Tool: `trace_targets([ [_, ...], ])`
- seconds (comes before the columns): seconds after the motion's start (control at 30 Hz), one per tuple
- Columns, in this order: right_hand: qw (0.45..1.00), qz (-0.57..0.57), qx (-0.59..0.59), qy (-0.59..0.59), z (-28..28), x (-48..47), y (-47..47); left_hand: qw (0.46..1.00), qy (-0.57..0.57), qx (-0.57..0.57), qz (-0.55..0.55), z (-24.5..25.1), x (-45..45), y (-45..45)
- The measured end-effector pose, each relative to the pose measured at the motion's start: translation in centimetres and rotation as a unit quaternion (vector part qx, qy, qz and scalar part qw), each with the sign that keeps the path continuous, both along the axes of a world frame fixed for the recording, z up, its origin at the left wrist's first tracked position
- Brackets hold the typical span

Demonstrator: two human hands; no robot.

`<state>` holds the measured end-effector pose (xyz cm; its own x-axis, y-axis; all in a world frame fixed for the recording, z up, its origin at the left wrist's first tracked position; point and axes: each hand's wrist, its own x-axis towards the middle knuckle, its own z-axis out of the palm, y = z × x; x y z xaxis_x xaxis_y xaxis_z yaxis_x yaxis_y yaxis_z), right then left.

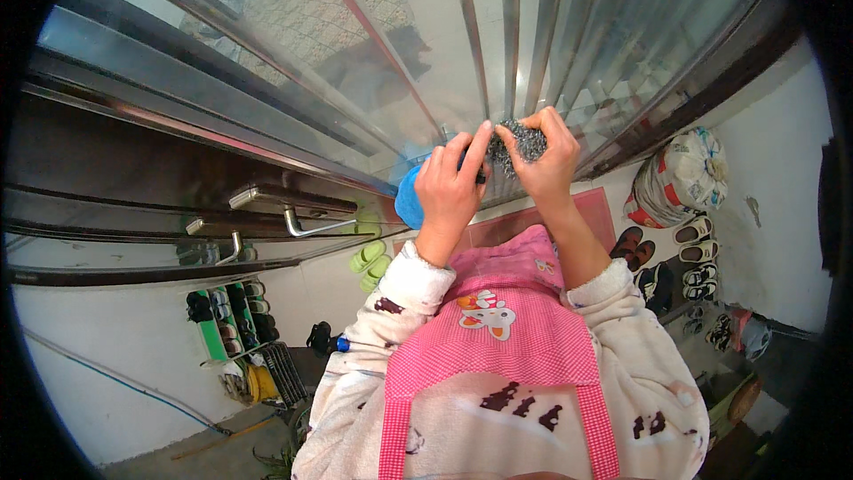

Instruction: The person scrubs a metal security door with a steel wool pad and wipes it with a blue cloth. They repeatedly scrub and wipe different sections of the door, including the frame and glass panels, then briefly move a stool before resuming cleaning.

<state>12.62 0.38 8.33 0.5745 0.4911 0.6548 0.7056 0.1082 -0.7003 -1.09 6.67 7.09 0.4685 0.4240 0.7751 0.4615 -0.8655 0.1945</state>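
Observation:
My right hand (552, 157) pinches a grey metal scouring pad (521, 145) between thumb and fingers, in front of a glass door panel (333, 67) with metal bars. Close beside it, my left hand (450, 180) is curled over a bright blue cloth (408, 201), whose edge hangs out past the wrist side. A small dark piece (480, 177) shows under the left fingers; what it is cannot be made out. The left index fingertip is right by the pad's edge, and I cannot tell if they touch.
Door handles (310, 227) jut out at the left. Beneath my hands lies a red mat (595, 213). Light green slippers (371, 265) rest on the floor at left. A stuffed sack (686, 180) and several shoes (698, 250) line the right wall; a shoe rack (233, 320) stands lower left.

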Motion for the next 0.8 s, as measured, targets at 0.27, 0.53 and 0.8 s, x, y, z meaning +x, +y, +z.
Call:
trace_targets([
  [0.27, 1.0, 0.004, -0.01, 0.0, -0.11, 0.33, -0.15, 0.999, 0.036, 0.021, 0.004, -0.23, -0.11, -0.15],
  [0.53, 1.0, 0.012, -0.003, -0.008, 0.02, 0.41, -0.19, 0.998, 0.026, 0.05, 0.028, -0.47, 0.19, -0.02],
  [0.8, 1.0, 0.013, -0.009, -0.007, 0.17, 0.46, -0.25, 0.998, 0.018, 0.05, 0.028, -0.43, 0.37, -0.06],
])
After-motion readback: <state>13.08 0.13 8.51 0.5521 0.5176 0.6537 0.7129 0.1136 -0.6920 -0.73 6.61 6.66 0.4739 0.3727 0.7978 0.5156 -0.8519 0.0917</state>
